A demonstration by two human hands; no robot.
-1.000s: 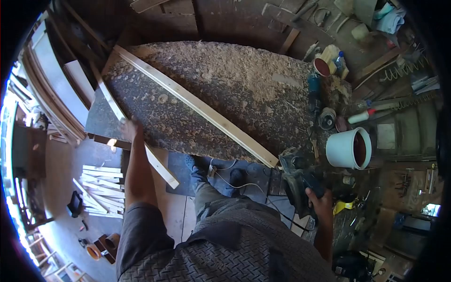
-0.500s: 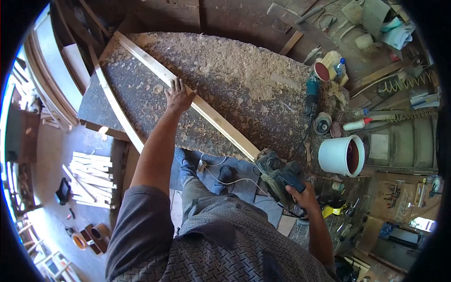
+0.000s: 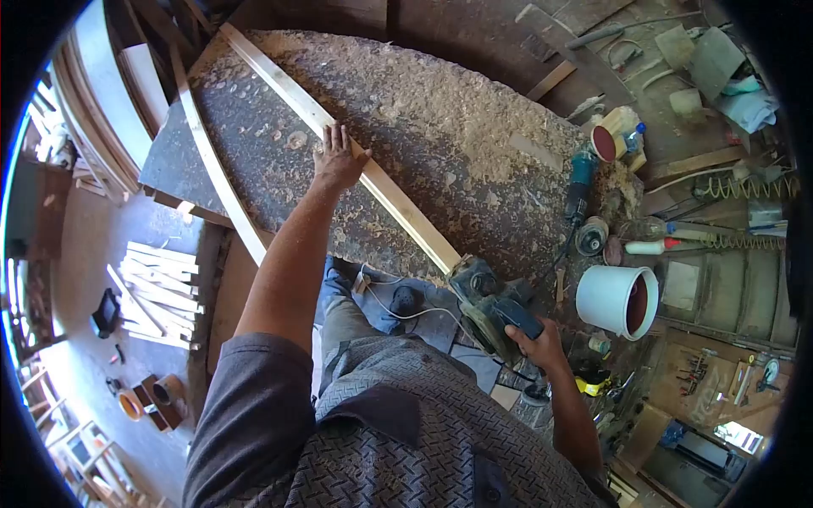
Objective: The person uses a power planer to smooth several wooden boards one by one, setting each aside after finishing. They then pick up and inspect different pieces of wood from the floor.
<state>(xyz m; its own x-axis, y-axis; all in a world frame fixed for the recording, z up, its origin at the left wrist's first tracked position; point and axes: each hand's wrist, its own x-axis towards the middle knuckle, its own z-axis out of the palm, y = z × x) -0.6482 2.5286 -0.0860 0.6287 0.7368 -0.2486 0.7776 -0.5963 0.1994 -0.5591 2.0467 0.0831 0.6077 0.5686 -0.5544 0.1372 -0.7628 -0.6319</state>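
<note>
A long pale wooden strip (image 3: 402, 212) lies diagonally over the dark, shaving-strewn workbench (image 3: 279, 182). My left hand (image 3: 340, 161) rests on the strip near its middle, fingers spread across the wood. My right hand (image 3: 539, 343) is wrapped round the handle of a dark power tool (image 3: 483, 292), which sits at the strip's near end, by the bench edge. The tool's underside and the wood directly beneath it are hidden. A second, curved strip (image 3: 207, 157) lies to the left.
On the right of the bench are a teal power tool (image 3: 581, 182), a grinder (image 3: 591, 236), a glue bottle (image 3: 650, 246) and a white bucket (image 3: 605, 296). A cord (image 3: 428, 312) hangs near my legs. Cut wood pieces (image 3: 161, 292) are stacked at left.
The view has shifted slightly. My left hand still lies on the strip and my right hand still holds the tool at the strip's near end.
</note>
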